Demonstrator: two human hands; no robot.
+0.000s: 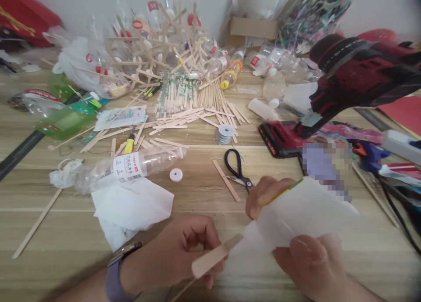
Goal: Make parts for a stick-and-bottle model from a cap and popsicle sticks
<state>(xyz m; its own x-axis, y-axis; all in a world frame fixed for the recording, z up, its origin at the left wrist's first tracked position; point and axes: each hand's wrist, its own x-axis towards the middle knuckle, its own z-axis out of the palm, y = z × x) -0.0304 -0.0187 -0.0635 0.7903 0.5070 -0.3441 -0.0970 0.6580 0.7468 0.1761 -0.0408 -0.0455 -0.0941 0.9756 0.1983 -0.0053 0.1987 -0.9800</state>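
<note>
My left hand [184, 249], with a watch at its wrist, has its fingers closed round a wooden craft stick [210, 260] near the bottom centre. A thin stick or skewer [184, 289] runs down below that hand. To the right, my right hand [305, 258] grips a translucent white plastic bottle [302, 210] with a yellow and green edge. The bottle's narrow end points at the craft stick's far end; whether they touch is hard to tell. Just beyond the hands lie black-handled scissors [240, 170] and another craft stick [226, 181].
A clear bottle [131, 166] lies at left over white paper [138, 205]. A red power tool [355, 73] stands at right. Craft sticks [177, 115], a spool [225, 134], a yellow screwdriver [129, 145] and a green bottle [67, 120] lie farther back.
</note>
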